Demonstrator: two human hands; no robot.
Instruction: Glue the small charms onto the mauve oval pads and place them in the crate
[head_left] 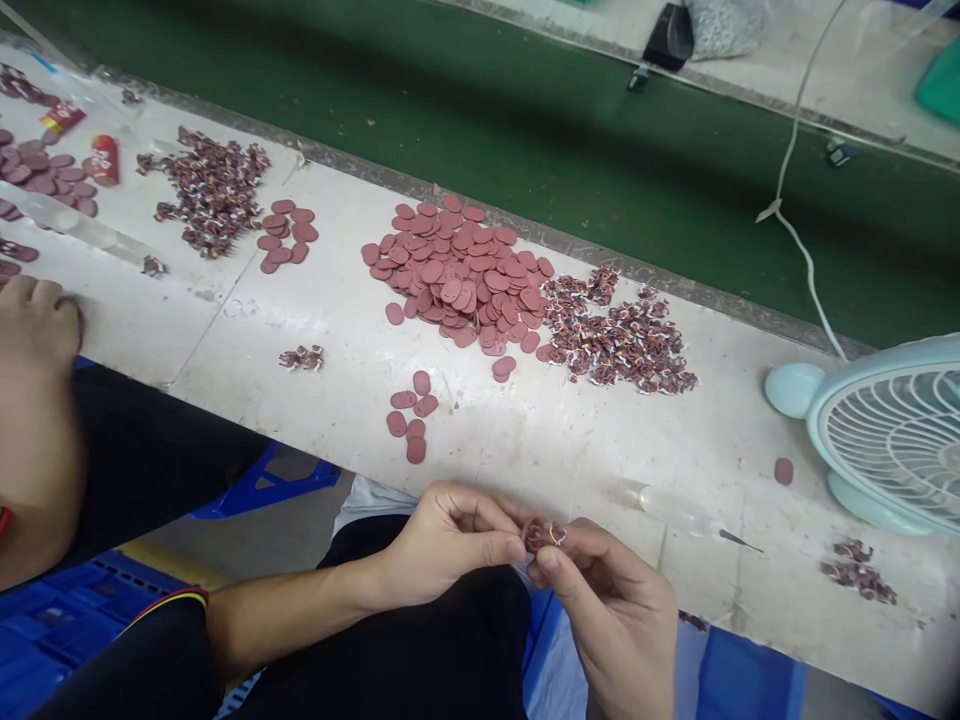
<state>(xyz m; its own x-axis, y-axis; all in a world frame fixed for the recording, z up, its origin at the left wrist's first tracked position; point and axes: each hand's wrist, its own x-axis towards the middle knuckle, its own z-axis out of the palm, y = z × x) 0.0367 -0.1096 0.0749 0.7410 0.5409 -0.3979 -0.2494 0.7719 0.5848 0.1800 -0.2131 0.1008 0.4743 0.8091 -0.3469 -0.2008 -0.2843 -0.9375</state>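
Both of my hands meet over my lap, just off the table's near edge. Between them is a small dark red-brown piece point(535, 535) with a pale and orange band. My left hand point(450, 545) pinches it from the left with thumb and fingers. From the right, my right hand point(619, 600) grips its other side, thumb toward the camera. A few flat reddish ovals point(415, 430) lie on the white table point(525, 440) beyond my hands. Farther back sits a large heap of such ovals point(457, 275), touching a pile of small brown banded pieces point(630, 340).
A light blue fan point(900, 430) stands at the right. Near it lie a clear tube with a thin dark tip point(682, 512), one oval point(784, 471) and small brown pieces point(859, 572). Another person's hand point(37, 320) rests at the left, by more piles.
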